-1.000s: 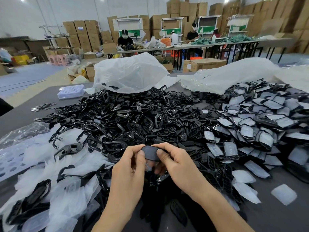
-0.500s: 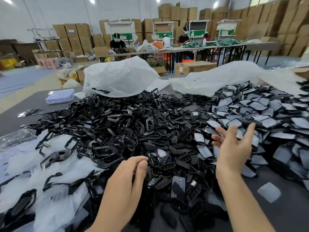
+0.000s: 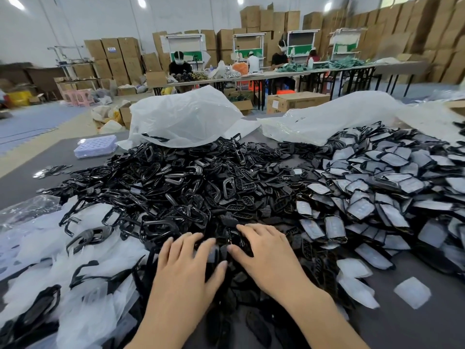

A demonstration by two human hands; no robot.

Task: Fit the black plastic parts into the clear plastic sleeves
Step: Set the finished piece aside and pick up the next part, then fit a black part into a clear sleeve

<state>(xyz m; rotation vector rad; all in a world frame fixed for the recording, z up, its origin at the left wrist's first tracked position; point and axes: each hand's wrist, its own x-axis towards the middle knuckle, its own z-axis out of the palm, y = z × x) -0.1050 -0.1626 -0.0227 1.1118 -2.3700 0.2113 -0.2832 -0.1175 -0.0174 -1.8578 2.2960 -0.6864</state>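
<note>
A big heap of loose black plastic parts (image 3: 181, 187) covers the middle of the dark table (image 3: 412, 328). Empty clear sleeves (image 3: 83, 280) lie piled at the left. To the right spreads a pile of parts in sleeves (image 3: 385, 195). My left hand (image 3: 186, 270) lies palm down on the near edge of the black heap, fingers spread and straight. My right hand (image 3: 264, 253) lies beside it, fingers spread over the black parts. Neither hand holds anything that I can see.
Two large white plastic bags (image 3: 186, 122) lie at the far side of the table. A small clear tray (image 3: 95, 146) stands at the far left. A single sleeve (image 3: 412, 292) lies alone at the near right. People work at long tables far behind, among stacked cartons.
One second ago both hands pinched one black part together. Then the right hand swung out over the sleeved pile. Now both hands lie flat on the near black parts, holding nothing.
</note>
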